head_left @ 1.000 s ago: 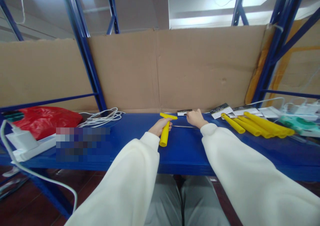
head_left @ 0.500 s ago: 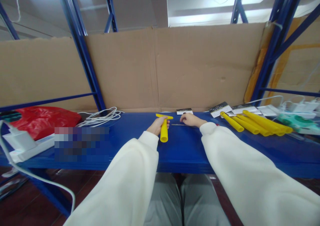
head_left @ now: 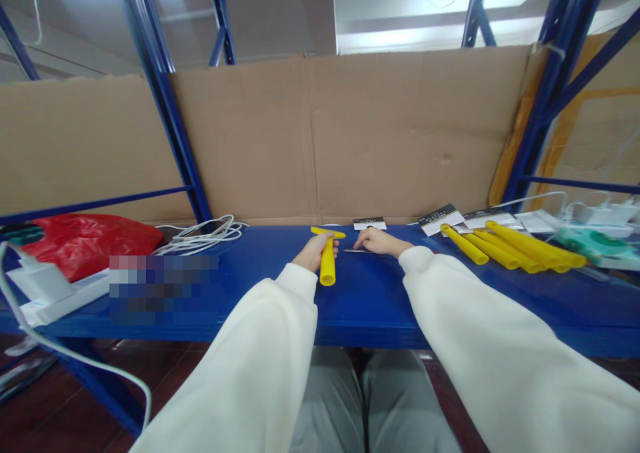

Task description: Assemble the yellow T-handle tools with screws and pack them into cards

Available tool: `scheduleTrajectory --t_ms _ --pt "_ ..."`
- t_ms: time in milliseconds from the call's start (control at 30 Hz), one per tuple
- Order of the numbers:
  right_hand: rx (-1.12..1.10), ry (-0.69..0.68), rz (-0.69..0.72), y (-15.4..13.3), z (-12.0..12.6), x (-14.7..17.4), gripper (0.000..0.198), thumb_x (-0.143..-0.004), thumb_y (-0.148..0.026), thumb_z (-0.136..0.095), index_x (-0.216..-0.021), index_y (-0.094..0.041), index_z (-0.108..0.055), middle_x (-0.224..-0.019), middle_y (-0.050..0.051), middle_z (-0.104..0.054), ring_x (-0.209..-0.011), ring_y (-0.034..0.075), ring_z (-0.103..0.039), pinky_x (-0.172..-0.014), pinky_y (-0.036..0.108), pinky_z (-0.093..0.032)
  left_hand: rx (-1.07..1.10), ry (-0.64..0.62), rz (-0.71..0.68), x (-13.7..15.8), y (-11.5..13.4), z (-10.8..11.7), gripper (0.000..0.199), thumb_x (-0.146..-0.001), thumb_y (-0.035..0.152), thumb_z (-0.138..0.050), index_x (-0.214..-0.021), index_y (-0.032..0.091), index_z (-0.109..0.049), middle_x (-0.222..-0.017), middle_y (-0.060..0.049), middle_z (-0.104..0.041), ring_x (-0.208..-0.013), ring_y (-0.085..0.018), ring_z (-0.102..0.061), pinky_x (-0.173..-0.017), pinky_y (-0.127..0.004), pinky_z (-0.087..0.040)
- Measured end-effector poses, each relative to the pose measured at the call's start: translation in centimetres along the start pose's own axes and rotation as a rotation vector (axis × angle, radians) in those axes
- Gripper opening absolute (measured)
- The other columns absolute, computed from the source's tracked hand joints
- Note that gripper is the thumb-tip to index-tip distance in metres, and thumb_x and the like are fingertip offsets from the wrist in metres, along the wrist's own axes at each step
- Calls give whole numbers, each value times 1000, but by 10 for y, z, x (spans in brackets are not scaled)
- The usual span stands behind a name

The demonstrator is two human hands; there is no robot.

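Note:
My left hand [head_left: 313,251] is closed around a yellow T-shaped tool [head_left: 327,266]. Its round, hollow-looking handle points toward me and its flat crossbar lies at the far end. To the right, my right hand [head_left: 377,241] is bent down over the tabletop, thumb and fingertips together at a thin metal rod [head_left: 350,250] lying on the surface. The hand covers most of that rod. A small red bit [head_left: 436,250] shows just past my right wrist; I cannot tell whether it belongs to the rod. Behind my right hand lies a black-and-white card [head_left: 370,223].
Several yellow tubes [head_left: 520,247] and printed cards [head_left: 440,219] lie on the right of the blue table [head_left: 370,306]. On the left are a red plastic bag [head_left: 95,239], coiled white cable [head_left: 210,234] and a power strip [head_left: 75,296]. Cardboard [head_left: 310,139] and blue posts stand behind.
My right hand has shifted slightly left and down, its fingertips now reaching the thin metal rod. My left hand and the yellow tool are almost unmoved.

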State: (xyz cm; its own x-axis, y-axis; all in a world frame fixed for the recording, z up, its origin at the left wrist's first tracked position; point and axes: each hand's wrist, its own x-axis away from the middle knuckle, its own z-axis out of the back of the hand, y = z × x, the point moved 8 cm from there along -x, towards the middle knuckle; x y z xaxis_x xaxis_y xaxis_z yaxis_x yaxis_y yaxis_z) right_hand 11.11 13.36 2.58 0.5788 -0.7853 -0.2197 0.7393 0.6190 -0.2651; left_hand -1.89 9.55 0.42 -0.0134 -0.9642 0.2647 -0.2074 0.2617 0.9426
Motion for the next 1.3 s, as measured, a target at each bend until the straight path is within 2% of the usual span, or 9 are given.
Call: scheduleTrajectory --t_ms 167,300,467,567,733,867,967,1133,1300 --pt "211 -24 -15 -2 2 2 51 -80 0 -39 -105 -18 -79 -111 8 -74 -104 19 -64 -96 26 -44 -27 15 0 0 0 0 18 -95 15 -42 -101 11 -58 -55 4 -49 -36 -8 -41 -38 -19 -35" --pt "391 -15 -197 11 9 7 48 -87 -6 -43 -114 -26 -76 -129 12 -64 -122 28 -54 -105 43 -37 -50 19 -10 3 1 -2 20 -96 15 -41 -107 10 -57 -55 5 -49 -35 -9 -41 -38 -20 -35" --pt "409 -79 -396 32 10 10 53 -92 -11 -40 -134 -35 -63 -146 10 -50 -135 32 -41 -109 53 -32 -87 20 -32 1 0 -2 15 -96 15 -44 -101 11 -58 -55 5 -49 -36 -8 -41 -38 -19 -33" --pt "442 -127 -408 38 8 5 56 -93 -10 -38 -139 -35 -57 -152 11 -44 -142 33 -32 -110 59 -30 -119 38 -74 0 1 -2 15 -94 14 -45 -99 11 -59 -54 4 -49 -36 -8 -42 -40 -19 -35" --pt "509 -153 -406 44 5 -6 59 -88 -7 -45 -138 -36 -58 -157 9 -39 -147 33 -26 -113 65 -20 -166 18 -149 5 6 -6 16 -91 10 -47 -103 11 -58 -52 4 -50 -37 -10 -44 -41 -20 -35" --pt "467 -91 -384 47 4 -9 62 -87 -9 -46 -141 -37 -54 -157 7 -39 -147 32 -27 -114 66 -19 -184 9 -185 5 8 -6 15 -90 8 -48 -102 13 -55 -53 5 -49 -37 -8 -43 -41 -18 -34" --pt "422 17 -349 45 11 -4 63 -86 -9 -43 -144 -32 -51 -157 10 -39 -145 31 -29 -113 64 -23 -238 -20 -198 4 7 -7 14 -89 9 -50 -101 14 -56 -54 6 -50 -37 -9 -44 -41 -18 -35" --pt "348 92 -355 48 23 9 60 -82 -7 -43 -135 -27 -63 -147 11 -52 -139 32 -40 -113 61 -26 -319 -67 -227 3 7 -11 13 -89 8 -49 -97 12 -58 -55 4 -52 -38 -9 -45 -41 -20 -37" --pt "294 134 -377 57 40 26 54 -80 -8 -46 -125 -28 -69 -137 9 -62 -132 31 -49 -110 55 -34 -405 115 -266 -4 11 5 18 -85 1 -50 -98 11 -58 -69 0 -59 -44 -9 -51 -47 -20 -44"
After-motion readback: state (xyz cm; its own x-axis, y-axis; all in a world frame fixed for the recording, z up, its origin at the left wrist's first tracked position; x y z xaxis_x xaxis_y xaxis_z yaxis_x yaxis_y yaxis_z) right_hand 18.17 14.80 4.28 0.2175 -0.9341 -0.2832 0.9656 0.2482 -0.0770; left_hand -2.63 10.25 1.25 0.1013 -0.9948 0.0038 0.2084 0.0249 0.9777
